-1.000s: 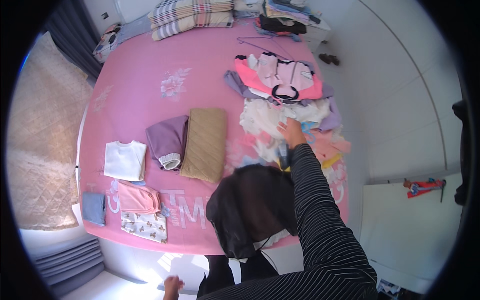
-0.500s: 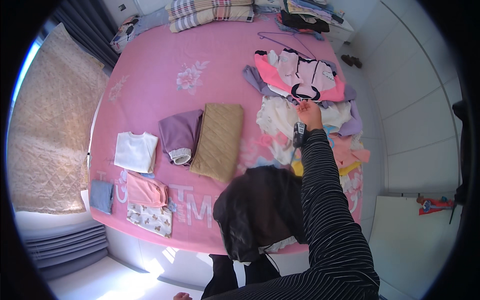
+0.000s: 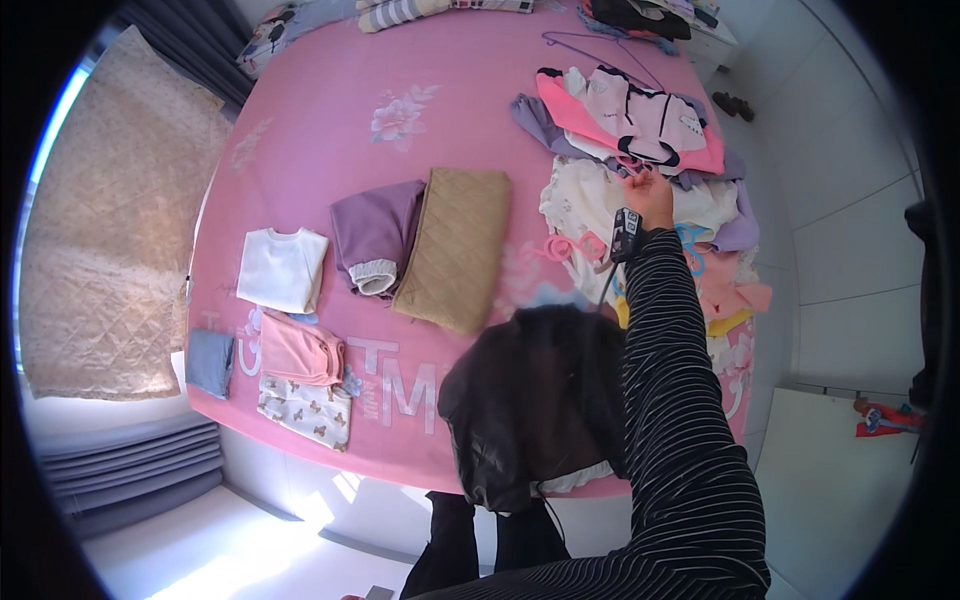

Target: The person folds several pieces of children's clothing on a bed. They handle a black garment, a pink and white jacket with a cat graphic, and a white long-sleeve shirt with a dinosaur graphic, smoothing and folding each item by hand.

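Observation:
My right hand (image 3: 652,197) reaches over the clothes pile at the right, its fingers curled at the neckline of a pink hooded top (image 3: 645,115) with black trim. A thin pink piece, apparently a clothes hanger's hook, shows at the fingertips. White garments (image 3: 580,200) lie under the wrist, with another pink hanger (image 3: 572,247) and a blue hanger (image 3: 692,248) among them. Of my left hand (image 3: 350,597), only a sliver shows at the lower edge, beside a small grey object; its fingers are hidden. Near me lies a black garment (image 3: 535,400), next to my right forearm.
Folded on the pink bed (image 3: 300,150) are a white top (image 3: 282,268), purple garment (image 3: 375,235), brown quilted piece (image 3: 455,250), pink trousers (image 3: 300,350), patterned cloth (image 3: 305,410) and blue-grey cloth (image 3: 209,362). A purple hanger (image 3: 610,50) lies farther back.
The view has shifted, so the bed's things appear higher and farther right. My right hand's fingers have closed in at the pink top's neckline. My left hand has sunk mostly out of view.

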The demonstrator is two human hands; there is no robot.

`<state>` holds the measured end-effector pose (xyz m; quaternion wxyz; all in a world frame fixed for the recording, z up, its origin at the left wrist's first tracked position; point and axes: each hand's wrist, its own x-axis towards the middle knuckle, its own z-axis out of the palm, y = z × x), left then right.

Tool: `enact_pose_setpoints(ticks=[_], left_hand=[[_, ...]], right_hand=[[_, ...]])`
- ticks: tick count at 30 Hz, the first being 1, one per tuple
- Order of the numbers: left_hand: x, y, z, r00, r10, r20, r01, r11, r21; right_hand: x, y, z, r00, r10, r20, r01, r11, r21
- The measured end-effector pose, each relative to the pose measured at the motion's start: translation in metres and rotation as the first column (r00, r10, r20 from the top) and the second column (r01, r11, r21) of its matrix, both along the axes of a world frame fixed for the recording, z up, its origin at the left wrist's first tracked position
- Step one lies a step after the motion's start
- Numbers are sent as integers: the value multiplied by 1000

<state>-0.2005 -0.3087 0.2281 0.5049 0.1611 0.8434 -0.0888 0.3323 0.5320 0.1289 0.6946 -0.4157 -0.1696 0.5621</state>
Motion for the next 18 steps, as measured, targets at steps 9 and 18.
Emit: enact_pose_setpoints(ticks=[9, 18], left_hand=[[-18, 75, -10, 942, 264, 207, -311, 920, 241], [-15, 295, 38, 874, -451, -182, 392, 432, 812]], right_hand=[[23, -94, 205, 921, -118, 372, 132, 991, -13], [37, -319, 476, 482, 70, 873, -315, 944, 98]])
